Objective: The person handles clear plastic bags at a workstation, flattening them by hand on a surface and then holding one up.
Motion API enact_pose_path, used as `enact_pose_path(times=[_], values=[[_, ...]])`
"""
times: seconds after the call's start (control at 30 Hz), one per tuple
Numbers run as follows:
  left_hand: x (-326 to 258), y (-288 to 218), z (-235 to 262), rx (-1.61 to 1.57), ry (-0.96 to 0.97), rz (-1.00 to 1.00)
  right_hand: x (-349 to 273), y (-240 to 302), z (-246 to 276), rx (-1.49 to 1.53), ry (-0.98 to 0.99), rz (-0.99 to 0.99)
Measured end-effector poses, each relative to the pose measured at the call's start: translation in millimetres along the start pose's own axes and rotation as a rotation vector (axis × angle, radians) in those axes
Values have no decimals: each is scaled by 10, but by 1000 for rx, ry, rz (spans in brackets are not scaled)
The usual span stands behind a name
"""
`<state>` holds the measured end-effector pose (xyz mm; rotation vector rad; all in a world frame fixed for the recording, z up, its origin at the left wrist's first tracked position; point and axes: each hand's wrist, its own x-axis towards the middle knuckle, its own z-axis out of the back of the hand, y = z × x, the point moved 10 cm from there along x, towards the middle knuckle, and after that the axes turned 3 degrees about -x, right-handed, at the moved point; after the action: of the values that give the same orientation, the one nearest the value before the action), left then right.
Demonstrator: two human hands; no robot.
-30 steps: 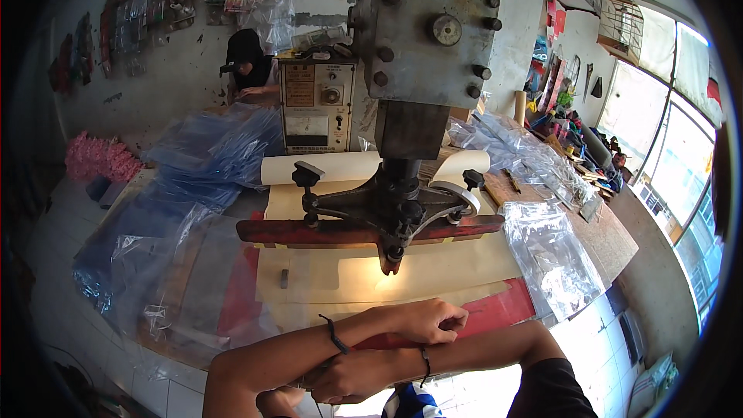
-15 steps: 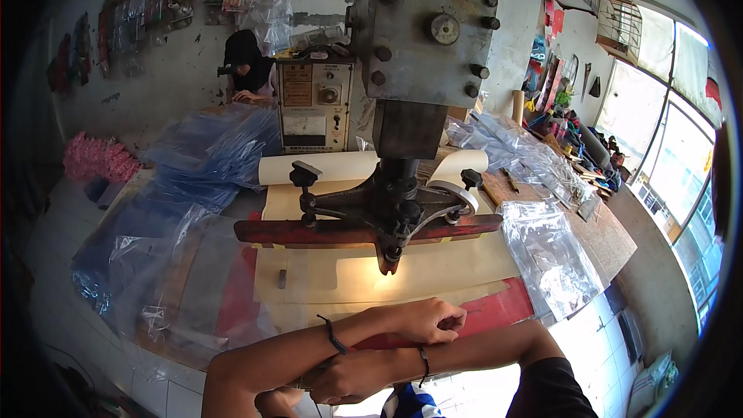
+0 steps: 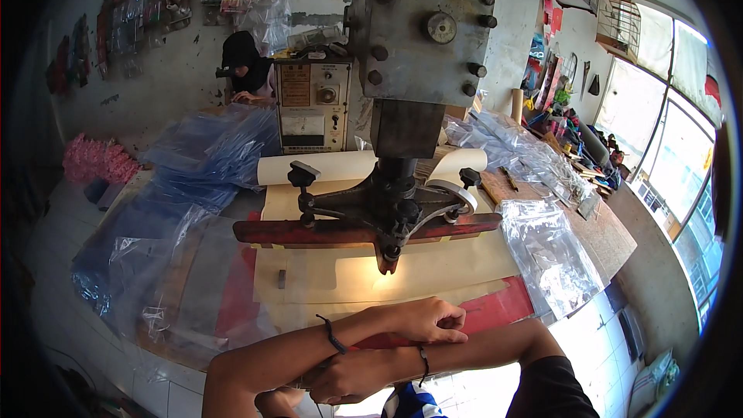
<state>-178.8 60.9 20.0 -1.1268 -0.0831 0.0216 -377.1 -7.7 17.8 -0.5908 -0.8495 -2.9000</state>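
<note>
Head view. Observed across the middle of the near edge of the surface, a worktable [image 3: 611,244]: left forearm [image 3: 286,358] and right forearm [image 3: 480,347], folded over each other, each with a dark band at the wrist. Left hand [image 3: 428,320]: found loosely closed, fingers curled inward, just beside the right forearm; contact between the two: cannot tell. Right hand [image 3: 340,379]: found just below the left forearm, back uppermost, fingers bent, partly in shade; gripping or merely curled: cannot tell.

Noted along the near edge, partly behind the hands: a red sheet [image 3: 495,306], reaching toward the near right corner. Noted directly beyond, across the middle of the surface: a cream sheet [image 3: 449,265], with a small grey block [image 3: 282,279] toward its left edge and a bright patch of light. Positioned above: a press [image 3: 429,27] with a long reddish bar [image 3: 325,233] running left to right; contact with the cream sheet: cannot tell.

Recorded toward the left edge: layered blue-tinted plastic [image 3: 193,155]. Toward the right edge: clear plastic [image 3: 546,251], just beside the cream sheet. Toward the far edge: a cream roll [image 3: 317,168], with a control box [image 3: 313,108] behind. Near the far left corner: a co-worker [image 3: 248,70], head lowered.
</note>
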Motion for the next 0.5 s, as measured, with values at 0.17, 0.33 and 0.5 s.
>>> enact_pose_path(times=[0.17,0.33,0.5], values=[[-3,29,-12,-27,8,21,2,-5,-7,12,2,-1],[-3,-15,1,-18,-3,-10,11,14,35,35,-22,17],[-2,26,-11,-36,2,6,22,26,41,44,-1,6]])
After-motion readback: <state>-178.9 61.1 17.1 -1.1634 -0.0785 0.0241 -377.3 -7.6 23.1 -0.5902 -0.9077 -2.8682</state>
